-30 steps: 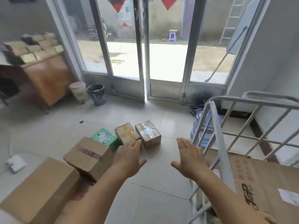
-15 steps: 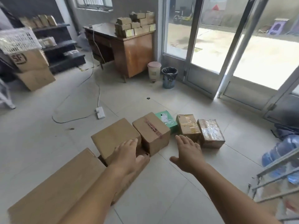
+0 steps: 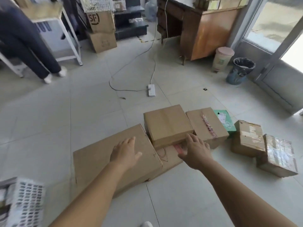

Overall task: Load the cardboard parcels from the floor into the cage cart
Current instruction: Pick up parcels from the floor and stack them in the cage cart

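Several cardboard parcels lie in a row on the tiled floor. A large flat parcel (image 3: 105,158) lies nearest me, and my left hand (image 3: 125,151) hovers over its top with fingers straight. A plain square parcel (image 3: 167,123) sits behind it, partly on a lower box. My right hand (image 3: 196,151) reaches with straight fingers to that parcel's near right corner. To the right lie a parcel with torn tape (image 3: 207,126), a green box (image 3: 225,119), a taped parcel (image 3: 248,138) and a film-wrapped parcel (image 3: 277,157). The cage cart is out of view.
A white power strip (image 3: 151,90) and its cables lie on the floor ahead. A wooden desk (image 3: 205,30), a pink bin (image 3: 223,58) and a black bin (image 3: 241,70) stand at the right by the glass door. A person's legs (image 3: 31,46) stand at the left. A white basket (image 3: 24,202) sits at lower left.
My view has swung left, away from the cart and door, toward the parcels. Both hands have moved forward and down over the large parcel and the square one.
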Tool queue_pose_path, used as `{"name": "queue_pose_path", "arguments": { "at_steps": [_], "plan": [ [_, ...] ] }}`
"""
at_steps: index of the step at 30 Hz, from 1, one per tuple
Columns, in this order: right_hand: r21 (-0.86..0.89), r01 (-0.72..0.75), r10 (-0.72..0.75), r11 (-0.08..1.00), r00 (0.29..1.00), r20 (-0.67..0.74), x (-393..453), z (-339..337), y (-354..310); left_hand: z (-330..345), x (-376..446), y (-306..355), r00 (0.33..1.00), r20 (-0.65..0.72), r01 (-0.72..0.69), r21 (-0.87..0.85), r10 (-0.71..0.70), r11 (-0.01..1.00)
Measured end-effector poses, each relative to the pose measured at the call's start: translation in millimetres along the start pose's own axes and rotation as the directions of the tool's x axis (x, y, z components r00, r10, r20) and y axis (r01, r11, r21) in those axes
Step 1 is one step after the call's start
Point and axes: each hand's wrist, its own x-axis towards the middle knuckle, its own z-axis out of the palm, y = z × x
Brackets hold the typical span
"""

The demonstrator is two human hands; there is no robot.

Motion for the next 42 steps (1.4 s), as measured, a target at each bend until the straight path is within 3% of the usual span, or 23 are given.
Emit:
{"name": "queue_pose_path", "arguments": {
  "at_steps": [6, 11, 20, 31, 42],
  "plan": [
    [-0.064, 0.129, -0.119, 0.990, 0.984, 0.131, 60.3, 36.2, -46.2, 26.0, 7.6, -69.7, 0.968, 0.021, 0.253, -0.091, -0.252, 0.963],
    [-0.041, 0.209, -0.197, 0.977, 0.959, 0.202, 108.8, 64.6, -75.8, 44.5, 9.8, -114.8, 0.887, 0.064, 0.462, -0.132, -0.458, 0.877],
    [-0.051, 0.254, -0.226, 0.966, 0.923, 0.313, 187.1, 135.5, -104.0, 105.9, 34.2, -190.8, 0.760, 0.133, 0.650, -0.149, -0.636, 0.745],
    [-0.036, 0.089, -0.072, 0.995, 0.942, 0.329, 272.0, 254.8, -93.2, 207.4, 81.3, -287.9, 0.619, 0.240, 0.777, -0.327, -0.748, 0.538],
    [0.236, -0.183, 0.108, 0.954, 0.948, 0.298, 312.4, 326.7, -79.3, 255.9, 123.9, -343.8, 0.571, 0.321, 0.788, -0.472, -0.756, 0.395]
  ]
}}
